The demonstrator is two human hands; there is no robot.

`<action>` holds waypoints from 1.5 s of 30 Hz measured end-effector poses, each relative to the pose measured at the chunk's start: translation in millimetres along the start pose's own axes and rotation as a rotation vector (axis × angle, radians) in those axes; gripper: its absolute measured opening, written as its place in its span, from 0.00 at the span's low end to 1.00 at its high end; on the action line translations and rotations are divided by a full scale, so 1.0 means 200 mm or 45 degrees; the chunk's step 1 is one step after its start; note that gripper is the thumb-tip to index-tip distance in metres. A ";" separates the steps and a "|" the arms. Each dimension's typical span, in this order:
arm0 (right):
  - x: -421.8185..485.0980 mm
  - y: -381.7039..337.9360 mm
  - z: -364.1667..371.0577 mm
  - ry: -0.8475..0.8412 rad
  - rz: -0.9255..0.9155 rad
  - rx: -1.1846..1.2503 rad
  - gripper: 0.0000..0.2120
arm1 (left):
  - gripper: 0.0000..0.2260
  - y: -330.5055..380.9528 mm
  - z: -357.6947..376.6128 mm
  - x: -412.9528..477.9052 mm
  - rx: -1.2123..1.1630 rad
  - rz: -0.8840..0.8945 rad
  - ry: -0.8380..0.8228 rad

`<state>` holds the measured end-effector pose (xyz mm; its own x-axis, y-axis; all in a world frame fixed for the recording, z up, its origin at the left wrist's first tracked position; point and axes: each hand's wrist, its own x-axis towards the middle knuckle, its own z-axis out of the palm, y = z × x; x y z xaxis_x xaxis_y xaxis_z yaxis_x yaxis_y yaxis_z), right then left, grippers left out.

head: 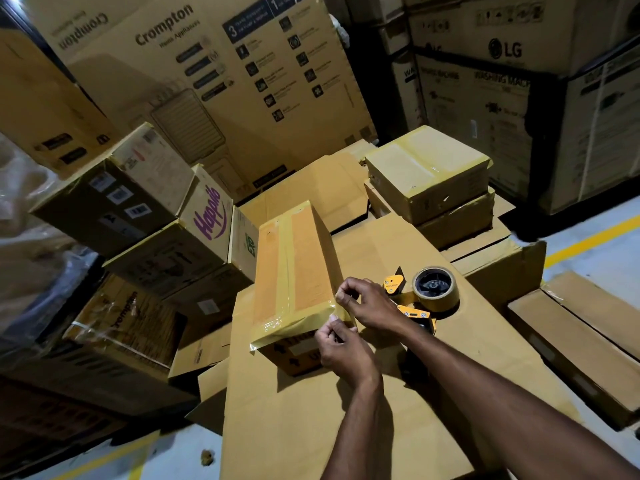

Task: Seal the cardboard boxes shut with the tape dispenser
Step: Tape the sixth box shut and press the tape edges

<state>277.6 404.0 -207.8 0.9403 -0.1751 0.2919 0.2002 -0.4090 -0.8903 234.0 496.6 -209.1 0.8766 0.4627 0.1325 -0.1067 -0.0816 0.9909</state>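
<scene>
1. We see the long cardboard box (pixel 294 258) lying on a large flat carton (pixel 346 427), its narrow end towards the person.
2. A band of brown tape runs along the middle of its top, and a tape strip (pixel 298 323) crosses the near end. The strip's left tip sticks out loose past the box's corner.
3. The left hand (pixel 346 351) is at the near right corner of the box, fingers curled, pinching the tape strip where it wraps down over the edge.
4. The right hand (pixel 372 303) sits just above it at the same corner, its fingers also curled. Thumb and forefinger are closed on the tape at the top edge of the box.
5. The tape dispenser (pixel 415 306), yellow and black, lies on the flat carton just to the right of the right hand; neither hand holds it. Its tape roll (pixel 437 289) faces up.
6. Beyond the dispenser, two taped boxes (pixel 429 174) are stacked one on the other.
7. A tall Crompton carton (pixel 207 64) stands behind, LG cartons (pixel 502 46) are stacked at the right, and a box with purple lettering (pixel 207 213) is in the pile at the left.
8. The floor at the right carries a yellow line (pixel 588 240).
</scene>
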 end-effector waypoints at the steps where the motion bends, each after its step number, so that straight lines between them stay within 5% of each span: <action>1: 0.00 0.00 0.00 -0.007 0.000 0.001 0.10 | 0.02 0.00 0.00 0.00 -0.009 -0.003 0.001; 4: 0.00 -0.02 0.01 -0.008 0.007 0.006 0.09 | 0.09 0.01 -0.01 -0.01 -0.038 0.007 0.009; 25: 0.05 -0.03 0.07 -0.039 0.093 0.000 0.08 | 0.05 -0.01 -0.02 0.06 -0.024 -0.143 0.067; 30: 0.09 -0.01 0.08 -0.033 0.169 0.055 0.19 | 0.08 0.01 -0.06 0.09 -0.015 -0.169 0.068; 36: 0.12 0.01 0.11 -0.086 0.182 0.035 0.21 | 0.12 0.00 -0.10 0.11 -0.038 -0.238 0.022; 41: 0.07 0.04 0.19 -0.162 0.261 -0.011 0.34 | 0.07 0.00 -0.13 0.14 -0.103 -0.291 0.028; 45: 0.05 0.00 0.20 -0.147 0.324 0.013 0.29 | 0.06 0.01 -0.16 0.15 -0.115 -0.304 -0.004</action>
<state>297.5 438.5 -218.5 0.9857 -0.1676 0.0174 -0.0440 -0.3560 -0.9335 246.0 538.7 -202.8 0.8835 0.4564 -0.1054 0.0622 0.1086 0.9921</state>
